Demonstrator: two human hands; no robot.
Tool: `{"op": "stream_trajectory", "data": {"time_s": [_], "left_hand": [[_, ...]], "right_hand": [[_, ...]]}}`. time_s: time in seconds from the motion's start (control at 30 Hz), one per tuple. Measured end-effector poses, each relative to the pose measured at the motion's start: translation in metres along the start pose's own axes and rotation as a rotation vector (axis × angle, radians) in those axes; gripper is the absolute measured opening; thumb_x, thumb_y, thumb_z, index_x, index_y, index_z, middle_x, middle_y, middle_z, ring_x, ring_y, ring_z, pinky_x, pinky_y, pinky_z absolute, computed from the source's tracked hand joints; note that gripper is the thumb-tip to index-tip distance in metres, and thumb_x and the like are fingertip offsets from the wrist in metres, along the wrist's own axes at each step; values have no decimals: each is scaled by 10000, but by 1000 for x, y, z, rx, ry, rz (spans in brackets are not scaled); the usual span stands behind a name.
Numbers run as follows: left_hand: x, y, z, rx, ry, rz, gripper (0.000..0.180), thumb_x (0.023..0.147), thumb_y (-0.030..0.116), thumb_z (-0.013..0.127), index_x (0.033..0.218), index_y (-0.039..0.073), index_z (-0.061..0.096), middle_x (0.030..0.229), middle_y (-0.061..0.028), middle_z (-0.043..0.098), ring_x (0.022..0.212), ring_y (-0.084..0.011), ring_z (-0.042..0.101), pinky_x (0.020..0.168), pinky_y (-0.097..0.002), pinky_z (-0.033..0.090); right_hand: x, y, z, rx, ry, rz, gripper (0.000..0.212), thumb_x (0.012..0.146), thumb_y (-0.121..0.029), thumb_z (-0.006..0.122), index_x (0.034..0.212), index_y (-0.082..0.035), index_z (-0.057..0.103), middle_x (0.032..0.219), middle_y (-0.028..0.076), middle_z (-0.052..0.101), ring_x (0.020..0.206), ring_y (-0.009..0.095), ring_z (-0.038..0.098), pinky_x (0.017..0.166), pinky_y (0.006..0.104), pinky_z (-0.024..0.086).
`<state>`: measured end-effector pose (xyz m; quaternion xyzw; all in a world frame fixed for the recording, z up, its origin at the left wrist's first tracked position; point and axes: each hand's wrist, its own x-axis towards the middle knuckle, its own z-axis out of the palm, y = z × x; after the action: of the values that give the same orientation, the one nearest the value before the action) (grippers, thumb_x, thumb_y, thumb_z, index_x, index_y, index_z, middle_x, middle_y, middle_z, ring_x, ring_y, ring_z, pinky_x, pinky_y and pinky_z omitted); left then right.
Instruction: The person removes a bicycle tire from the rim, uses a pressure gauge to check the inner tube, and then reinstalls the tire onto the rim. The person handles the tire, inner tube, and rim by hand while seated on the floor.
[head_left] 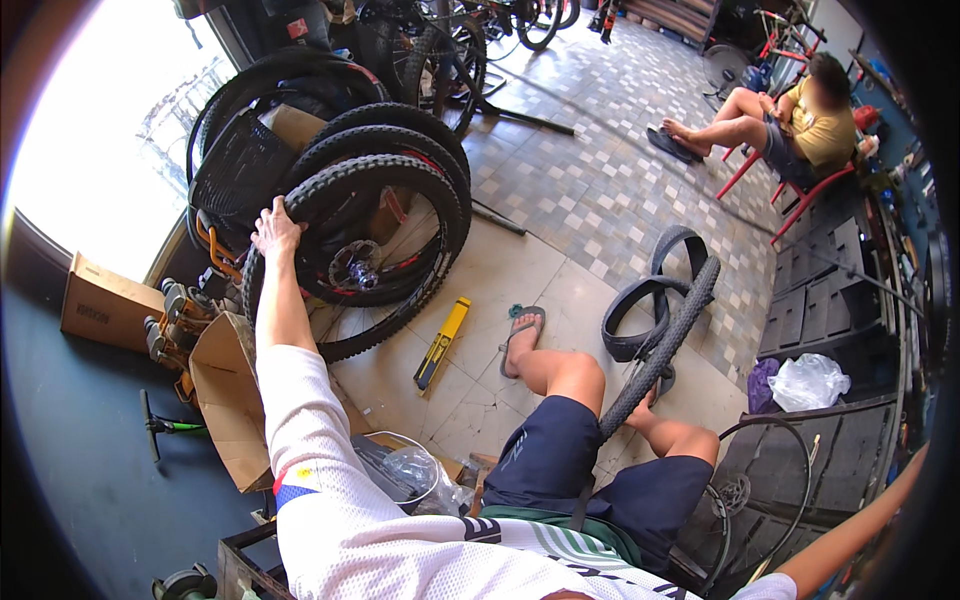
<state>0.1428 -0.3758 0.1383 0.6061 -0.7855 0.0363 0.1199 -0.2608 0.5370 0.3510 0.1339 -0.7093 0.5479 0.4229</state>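
Note:
My left arm reaches forward, and my left hand point(277, 228) is closed on the knobby tire of a bicycle wheel point(405, 168). That wheel leans in front of several others, with a disc rotor at its hub. Of my right arm only the forearm point(865, 520) shows at the lower right; the hand is beyond the picture's edge. Between my legs stands another bicycle wheel point(668, 340), seen nearly edge-on. Just past it a loose black tire point(622, 347) lies twisted on the floor.
A long yellow box point(443, 345) lies on the tiles. An open cardboard box point(228, 400) and a green-and-black tool point(180, 427) are at left. A person point(815, 130) sits on a red chair point(812, 205) at far right. White plastic bag point(808, 382) rests on black drawers; bicycles stand behind.

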Motion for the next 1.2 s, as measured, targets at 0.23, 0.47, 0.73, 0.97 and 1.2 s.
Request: {"op": "stream_trajectory", "data": {"time_s": [0.23,0.47,0.73,0.97,1.2], "left_hand": [[10,-23,38,162,219,-187,754,936,201,594,1585,102,223,1589,-321,244,1499,-428,264,1181,-609,248],[-188,128,80,-592,93,509,763,878,296,741,1497,27,387,1509,-367,332,1401,-505,361,1162,-519,333],[-344,294,65,-1138,-625,374,875,892,619,671,1486,17,449,1467,-276,486,1351,-415,479,1130,-462,376],[-426,352,52,-602,-866,1106,801,920,702,546,1238,-20,684,1228,-278,663,1224,-433,589,1082,-477,417],[-481,372,42,-1095,-981,779,811,931,616,619,1394,-41,512,1093,-250,710,966,-306,705,855,-397,538]], "right_hand": [[-3,11,-12,45,-27,43,366,903,-106,749,1224,17,623,1118,112,671,1032,278,650,972,480,513],[24,-23,-68,189,21,-124,343,919,-100,723,1223,15,612,1115,132,654,1067,314,640,985,527,515],[46,-52,-151,662,120,34,421,957,-197,685,1275,30,528,1126,166,613,1078,340,628,987,513,532],[-22,-36,-265,1133,69,928,365,894,-232,746,994,30,511,947,162,575,784,235,602,683,311,588],[-181,72,-226,1007,139,1306,381,887,-208,720,1129,28,544,923,147,578,653,140,579,497,221,518]]}}
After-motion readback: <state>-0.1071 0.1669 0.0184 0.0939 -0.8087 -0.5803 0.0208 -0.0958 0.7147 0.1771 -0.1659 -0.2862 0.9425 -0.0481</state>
